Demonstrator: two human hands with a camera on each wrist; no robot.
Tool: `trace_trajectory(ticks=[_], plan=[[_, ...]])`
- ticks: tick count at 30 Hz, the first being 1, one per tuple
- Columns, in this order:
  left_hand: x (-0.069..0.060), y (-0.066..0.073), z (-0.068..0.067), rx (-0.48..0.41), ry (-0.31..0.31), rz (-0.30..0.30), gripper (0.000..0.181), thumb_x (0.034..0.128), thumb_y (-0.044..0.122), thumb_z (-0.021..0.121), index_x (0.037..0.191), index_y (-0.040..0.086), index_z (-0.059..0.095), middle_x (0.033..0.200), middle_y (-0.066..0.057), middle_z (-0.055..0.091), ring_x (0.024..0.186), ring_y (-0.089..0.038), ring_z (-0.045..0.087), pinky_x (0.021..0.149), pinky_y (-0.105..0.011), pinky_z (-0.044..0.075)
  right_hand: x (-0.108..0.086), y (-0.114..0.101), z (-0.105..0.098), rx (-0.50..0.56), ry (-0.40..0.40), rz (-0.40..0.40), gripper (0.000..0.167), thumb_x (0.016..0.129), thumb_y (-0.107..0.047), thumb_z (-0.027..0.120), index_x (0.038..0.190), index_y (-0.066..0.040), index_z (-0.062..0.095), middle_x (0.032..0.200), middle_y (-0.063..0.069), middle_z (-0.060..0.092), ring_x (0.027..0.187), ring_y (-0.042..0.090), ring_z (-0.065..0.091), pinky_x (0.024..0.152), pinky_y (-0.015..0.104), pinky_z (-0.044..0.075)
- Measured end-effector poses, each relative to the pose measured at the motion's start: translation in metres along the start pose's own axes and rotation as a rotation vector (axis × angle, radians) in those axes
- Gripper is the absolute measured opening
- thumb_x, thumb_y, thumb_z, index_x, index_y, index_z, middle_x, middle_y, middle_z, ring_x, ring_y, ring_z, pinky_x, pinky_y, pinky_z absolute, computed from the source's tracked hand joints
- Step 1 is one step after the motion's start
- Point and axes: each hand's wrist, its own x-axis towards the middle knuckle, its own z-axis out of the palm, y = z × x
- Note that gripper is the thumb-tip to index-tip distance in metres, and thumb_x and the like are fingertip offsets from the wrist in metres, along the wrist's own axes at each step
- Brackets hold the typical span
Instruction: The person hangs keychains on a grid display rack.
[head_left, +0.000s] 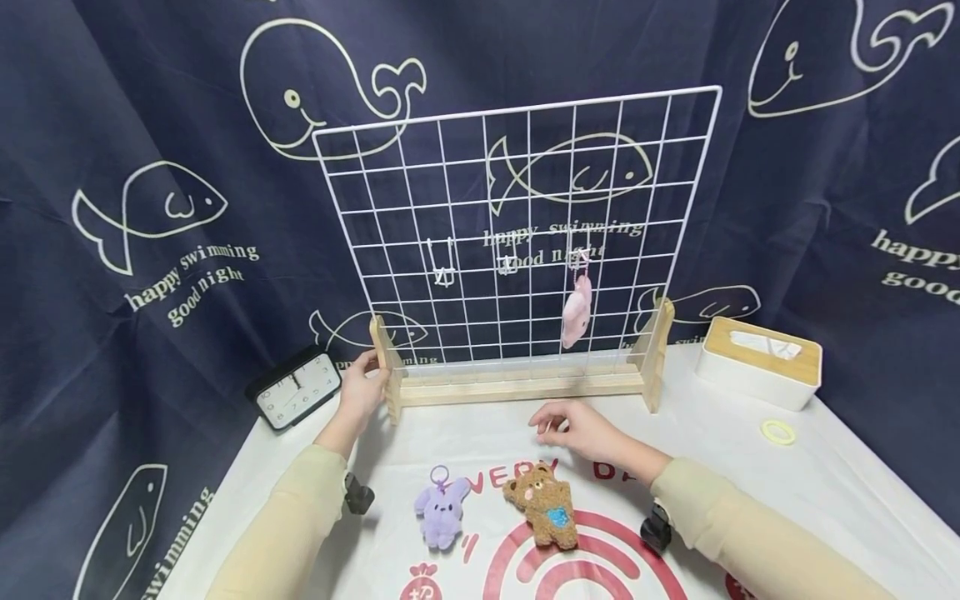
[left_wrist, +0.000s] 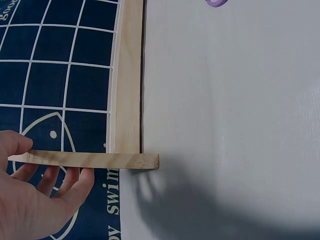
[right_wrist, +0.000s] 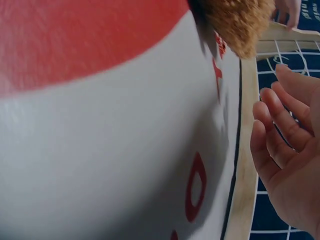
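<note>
A white wire grid (head_left: 510,208) stands upright in a wooden base (head_left: 517,387). My left hand (head_left: 363,385) grips the base's left upright; in the left wrist view the thumb lies on one side of that wooden piece (left_wrist: 100,160) and the fingers on the other. My right hand (head_left: 577,429) hovers over the table in front of the base, fingers loosely curled around nothing. Below it lies a brown bear plush (head_left: 546,507) with a blue patch, and to the left a purple plush keychain (head_left: 441,512). From a hook on the grid's right part hangs a pink plush (head_left: 577,313).
Two white hooks, one at the left (head_left: 444,275) and a middle hook (head_left: 507,264), sit on the grid. A clock (head_left: 298,390) stands at the left. To the right are a tissue box (head_left: 759,362) and a yellow ring (head_left: 777,432). Dark printed cloth (head_left: 165,317) hangs behind.
</note>
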Motion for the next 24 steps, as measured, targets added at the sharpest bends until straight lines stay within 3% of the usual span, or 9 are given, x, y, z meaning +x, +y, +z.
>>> trace_trajectory(ticks=[7, 12, 24], plan=[[0.003, 0.003, -0.003, -0.009, 0.005, 0.005, 0.049, 0.1028, 0.009, 0.052, 0.150, 0.002, 0.044, 0.145, -0.025, 0.046, 0.135, -0.045, 0.045, 0.103, -0.054, 0.053, 0.005, -0.002, 0.015, 0.012, -0.103, 0.020, 0.013, 0.091, -0.007, 0.075, 0.104, -0.002, 0.075, 0.091, 0.000, 0.073, 0.080, 0.005, 0.062, 0.075, 0.026, 0.057], [0.001, 0.003, -0.002, -0.016, 0.004, -0.004, 0.049, 0.1020, 0.007, 0.052, 0.150, 0.001, 0.045, 0.144, -0.025, 0.047, 0.134, -0.044, 0.046, 0.104, -0.054, 0.052, 0.007, -0.003, 0.023, -0.016, -0.160, 0.034, 0.007, 0.092, -0.008, 0.075, 0.098, -0.005, 0.076, 0.084, -0.006, 0.071, 0.076, 0.001, 0.059, 0.073, 0.023, 0.056], [-0.002, 0.002, 0.001, -0.011, 0.001, -0.003, 0.048, 0.1020, 0.008, 0.053, 0.149, 0.001, 0.046, 0.143, -0.025, 0.047, 0.133, -0.045, 0.046, 0.104, -0.055, 0.052, 0.017, -0.005, 0.031, -0.123, -0.203, 0.067, 0.009, 0.085, -0.012, 0.081, 0.087, -0.012, 0.073, 0.066, -0.014, 0.056, 0.061, -0.001, 0.049, 0.060, 0.021, 0.046]])
